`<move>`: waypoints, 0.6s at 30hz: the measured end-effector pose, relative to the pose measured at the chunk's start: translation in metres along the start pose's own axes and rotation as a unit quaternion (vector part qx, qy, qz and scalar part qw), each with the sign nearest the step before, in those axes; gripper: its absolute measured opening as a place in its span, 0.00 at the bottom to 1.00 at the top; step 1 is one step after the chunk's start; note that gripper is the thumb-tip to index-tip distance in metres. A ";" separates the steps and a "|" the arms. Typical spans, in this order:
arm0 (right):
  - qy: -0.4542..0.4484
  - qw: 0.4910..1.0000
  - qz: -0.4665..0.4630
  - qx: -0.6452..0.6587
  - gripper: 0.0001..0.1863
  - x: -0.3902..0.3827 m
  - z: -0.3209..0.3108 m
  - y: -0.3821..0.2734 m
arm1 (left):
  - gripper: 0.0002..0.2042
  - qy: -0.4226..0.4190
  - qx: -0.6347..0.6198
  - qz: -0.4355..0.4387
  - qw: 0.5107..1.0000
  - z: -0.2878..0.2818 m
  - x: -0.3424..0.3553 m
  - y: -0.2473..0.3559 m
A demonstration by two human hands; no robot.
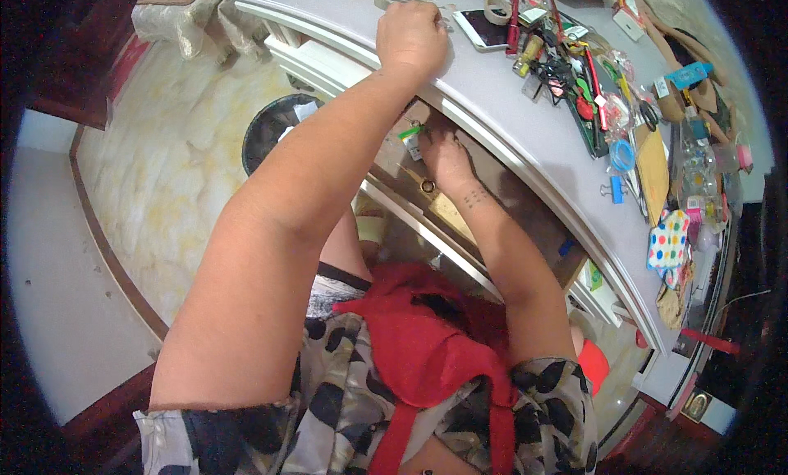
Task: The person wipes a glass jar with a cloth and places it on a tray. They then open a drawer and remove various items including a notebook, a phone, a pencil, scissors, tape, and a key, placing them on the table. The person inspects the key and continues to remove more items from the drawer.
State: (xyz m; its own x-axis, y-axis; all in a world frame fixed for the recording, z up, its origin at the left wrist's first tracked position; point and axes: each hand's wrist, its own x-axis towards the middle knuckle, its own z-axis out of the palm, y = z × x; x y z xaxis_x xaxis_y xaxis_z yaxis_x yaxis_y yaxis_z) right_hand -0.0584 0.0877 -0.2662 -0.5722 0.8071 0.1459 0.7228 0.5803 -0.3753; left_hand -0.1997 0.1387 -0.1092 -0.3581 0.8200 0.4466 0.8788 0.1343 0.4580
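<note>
My left hand rests on the grey-white tabletop near its front edge. Its fingers are curled closed, and whatever they hold, if anything, is hidden. Lower down, my right hand reaches into an open drawer under the tabletop. Its fingers point down toward the far left part of the drawer and are mostly hidden, so their grip does not show. Right beside them lies a small green and white packet. Closer to me in the drawer are a brass-coloured ring and a pale yellowish block-shaped thing.
A white phone, a tape roll, pens, scissors, a blue binder clip and a polka-dot pouch clutter the tabletop's right side. A dark bin stands on the floor at left. Red cloth hangs before me.
</note>
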 end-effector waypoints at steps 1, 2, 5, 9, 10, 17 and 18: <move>-0.058 0.998 0.005 -0.030 0.15 -0.003 -0.007 0.001 | 0.08 0.013 0.006 0.005 1.000 0.002 0.000 -0.002; -0.117 0.991 0.011 -0.058 0.16 -0.005 -0.011 0.003 | 0.08 0.025 0.013 0.011 1.000 0.003 0.000 -0.002; -0.123 0.991 0.031 0.036 0.14 -0.015 -0.028 0.007 | 0.08 0.024 0.009 0.013 1.000 0.004 0.002 0.000; -0.116 0.971 -0.012 0.207 0.15 -0.048 -0.049 0.003 | 0.08 0.025 0.012 0.018 0.999 0.003 -0.001 0.000; -0.114 0.968 -0.031 0.223 0.17 -0.056 -0.055 0.000 | 0.08 0.023 0.011 0.017 1.000 0.003 -0.001 0.000; 0.005 0.969 -0.120 0.217 0.21 -0.057 -0.164 -0.035 | 0.10 0.016 -0.016 0.005 1.000 0.003 0.001 -0.004; 0.060 0.972 -0.123 0.189 0.21 -0.048 -0.184 -0.039 | 0.10 0.027 -0.008 0.011 1.000 0.002 0.000 -0.007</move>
State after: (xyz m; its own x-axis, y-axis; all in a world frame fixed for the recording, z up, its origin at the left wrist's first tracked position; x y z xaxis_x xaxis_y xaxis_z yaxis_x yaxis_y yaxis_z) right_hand 0.0124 0.0466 -0.0900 -0.6445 0.6688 0.3707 0.3633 0.6944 -0.6212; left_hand -0.2050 0.1388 -0.1141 -0.3554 0.7908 0.4983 0.8820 0.1071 0.4590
